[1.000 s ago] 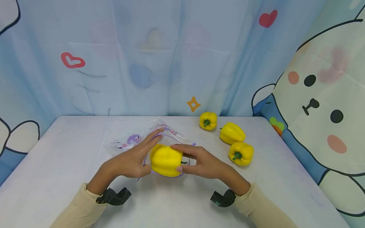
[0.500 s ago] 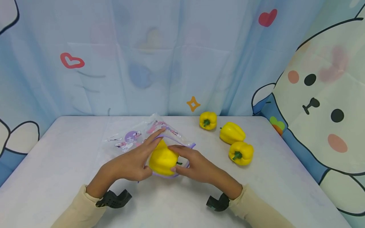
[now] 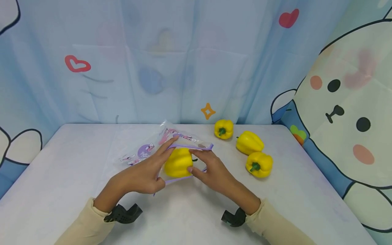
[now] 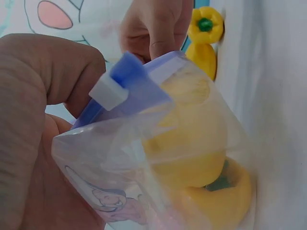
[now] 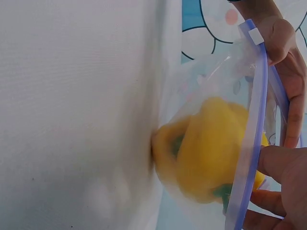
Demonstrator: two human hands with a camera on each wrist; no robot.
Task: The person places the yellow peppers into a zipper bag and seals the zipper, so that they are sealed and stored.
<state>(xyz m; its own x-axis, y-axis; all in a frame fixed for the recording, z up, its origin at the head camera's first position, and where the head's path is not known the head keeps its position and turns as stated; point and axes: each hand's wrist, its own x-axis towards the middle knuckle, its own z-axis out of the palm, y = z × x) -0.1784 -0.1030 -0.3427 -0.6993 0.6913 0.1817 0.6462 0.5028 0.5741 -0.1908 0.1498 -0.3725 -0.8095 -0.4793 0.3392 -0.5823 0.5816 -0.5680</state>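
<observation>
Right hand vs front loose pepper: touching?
Apart. The head view shows a strip of table between the right hand and the front loose pepper.

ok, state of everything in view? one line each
Zip bag: unzipped, mouth open
Slider: at one end of the bag's opening
Upper pepper: inside the bag, near its mouth
Lower pepper: inside the bag, deeper
Back pepper: on table, stem facing us
Middle pepper: on table, on its side
Front pepper: on table, stem facing us
Left hand: holds the mouth open
Right hand: grips upper pepper
</observation>
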